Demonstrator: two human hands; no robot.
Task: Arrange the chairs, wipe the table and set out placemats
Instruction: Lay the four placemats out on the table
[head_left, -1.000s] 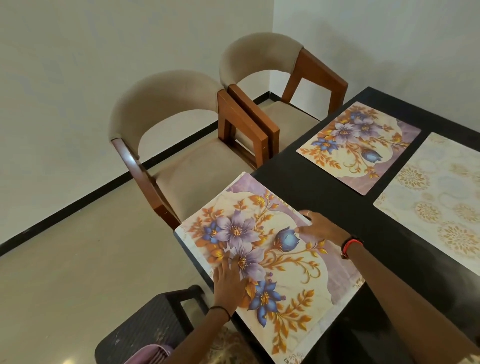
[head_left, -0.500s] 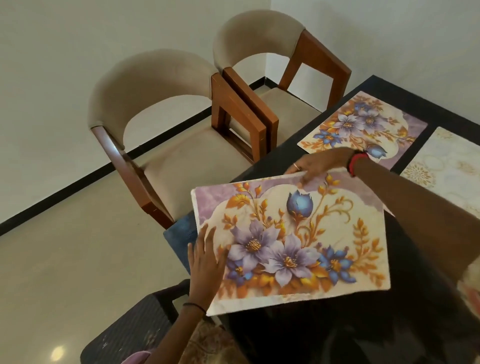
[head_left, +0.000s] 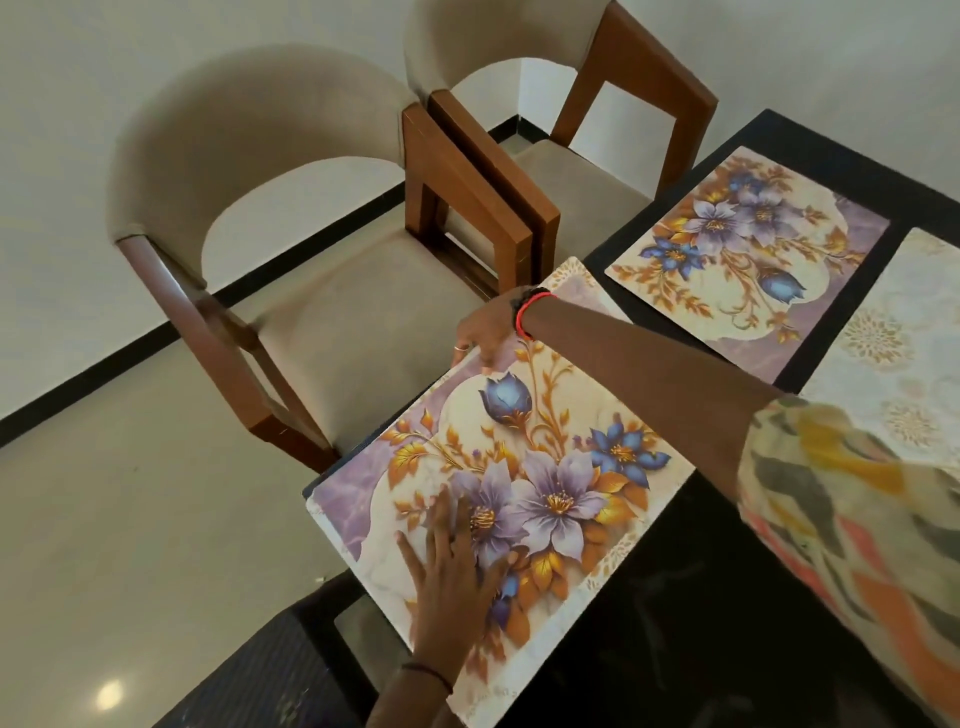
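Plainly, your near rectangular placemat printed with purple and blue flowers and gold leaves (head_left: 524, 447) lay flat on the black glossy dining table (head_left: 649, 623), at its corner, its long edge running along the table's edge beside the near beige-cushioned wooden armchair (head_left: 291, 291). Your left hand (head_left: 452, 571) rested palm down on the mat's near end, fingers (head_left: 441, 525) spread wide and flat over the printed purple flower, gripping nothing. Your right hand (head_left: 485, 332) reached across to the mat's far edge, fingertips bent down onto that edge close to the blue bud; whether they pinched the edge or only pressed on it, I could not tell. A red and black band sat on that wrist, and a patterned orange, yellow and grey sleeve (head_left: 852, 519) covered the upper arm. A second floral placemat of the same print (head_left: 748, 260) lay further along the table, before the second beige armchair (head_left: 587, 156), well apart from both hands. A pale cream placemat with gold medallions (head_left: 904, 353) lay just beside it.
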